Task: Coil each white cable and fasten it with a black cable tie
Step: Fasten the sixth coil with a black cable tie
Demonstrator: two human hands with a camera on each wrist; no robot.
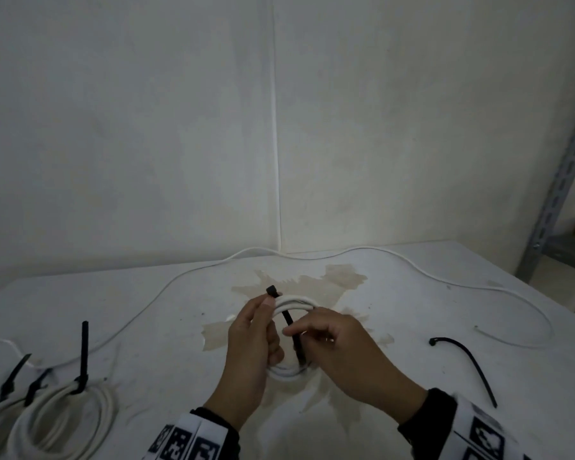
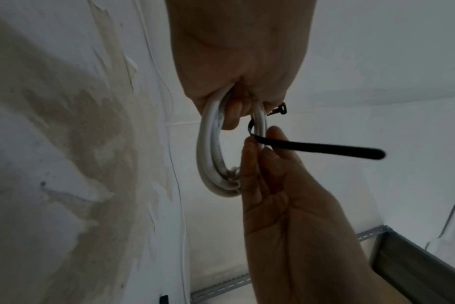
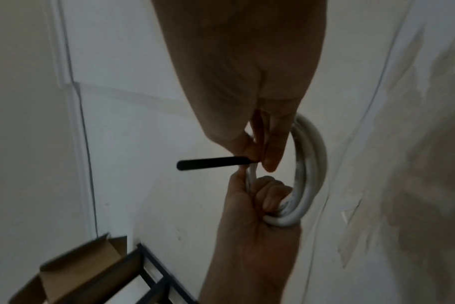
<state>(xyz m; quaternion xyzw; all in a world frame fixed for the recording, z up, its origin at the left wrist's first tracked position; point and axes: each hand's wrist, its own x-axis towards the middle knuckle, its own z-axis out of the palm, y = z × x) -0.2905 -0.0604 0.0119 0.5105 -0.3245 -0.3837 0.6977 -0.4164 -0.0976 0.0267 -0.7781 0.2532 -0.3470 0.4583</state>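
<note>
Black sleeve cuffs; white wrist bands printed with black square markers.

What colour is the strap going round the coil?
Black cable tie, clearest in the left wrist view.

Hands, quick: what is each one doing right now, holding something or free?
Left hand: closed, gripping the white cable coil and pinning the head end of the black cable tie to it.
Right hand: closed, pinching that tie's strap beside the coil.
</note>
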